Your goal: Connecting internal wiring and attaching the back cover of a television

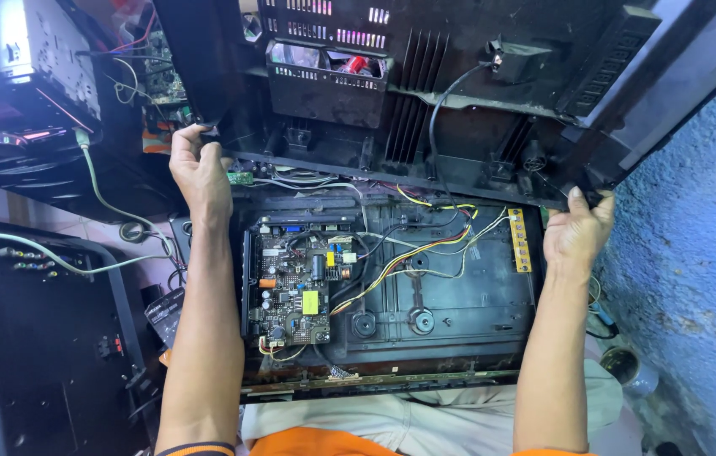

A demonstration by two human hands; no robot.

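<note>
1. The left hand [200, 173] is closed on the left edge of the black plastic back cover [459, 84]; the right hand [579, 232] is closed on its right lower corner. Both grips are clamped on the cover.
2. The back cover is raised and tilted away from the open chassis [459, 295], which lies flat in front of the person's lap. The cover's lower edge sits just above the chassis's far edge.
3. Handling judgement: the cover is a wide, thin, vented moulding. It is probably light but flexes, so hold it at both side edges, as shown.
4. A black cable [442, 110] runs down the inside of the cover toward the chassis. Whether it ties the two together cannot be told.
5. The circuit board [299, 283] and the coloured wire bundle [408, 257] lie exposed and look fragile.
6. Hidden or unclear: the cover's upper part is cut off by the frame; the fingertips of both hands wrap behind the edges; the contents of the cover's basket-like recess [328, 72] are hard to make out.
</note>
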